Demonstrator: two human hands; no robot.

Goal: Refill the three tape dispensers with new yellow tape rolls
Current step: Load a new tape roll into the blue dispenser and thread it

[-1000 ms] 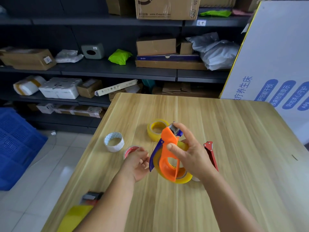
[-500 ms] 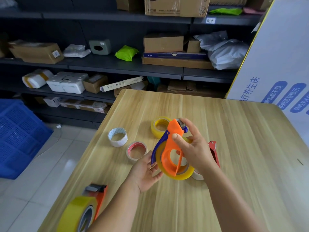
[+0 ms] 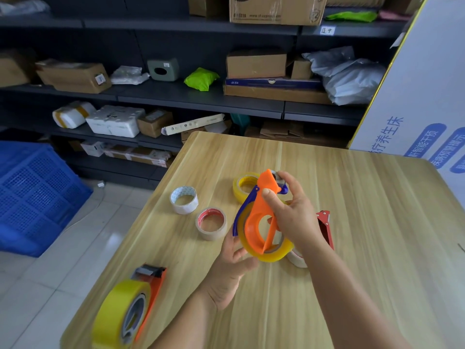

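A: Where the pale wood-grain bench (image 3: 364, 222) met the room, dark shelves (image 3: 201, 96) of cardboard boxes stood behind it, a blue crate (image 3: 32, 195) sat on the tiled floor at left, and a white printed carton (image 3: 427, 102) stood at right.

B: And the hands?

A: The right hand (image 3: 292, 217) gripped the orange dispenser (image 3: 261, 217) above the bench, thumb on its neck, a yellow roll (image 3: 274, 250) seated in it. The left hand (image 3: 234, 263) lay below, fingers loosely spread, fingertips touching the roll's lower edge.

B: Other stock?

A: A spare yellow roll (image 3: 245, 185) lay just behind the dispenser; a white core (image 3: 183, 199) and a red-lined core (image 3: 211, 224) lay to the left. A loaded dispenser (image 3: 130, 306) sat at the near left corner.

B: Anything obscured?

A: A red dispenser (image 3: 325, 227) was mostly hidden behind the right wrist. The loaded dispenser's bottom was cut off by the frame.
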